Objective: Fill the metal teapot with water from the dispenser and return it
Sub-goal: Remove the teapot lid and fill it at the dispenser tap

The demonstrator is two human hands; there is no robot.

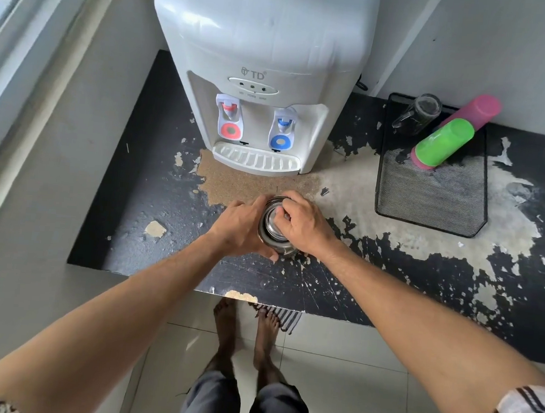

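So the metal teapot [274, 229] is standing upright on the worn black worktop [141, 196], just in front of the water dispenser [258, 84] and not under either tap. Seen from above, its long axis runs straight up toward the camera. Can't tell which way the spout points, the hands cover it. Left hand [240, 226] is wrapped around the pot's left side, fingers curled against the body. Right hand [302, 223] sits on top with its fingers pinching the lid or knob. Off to the right there's a black mesh tray [428, 199] with a green cup [445, 141], a pink cup [480, 112] and a glass mug [418, 113] lying in it.
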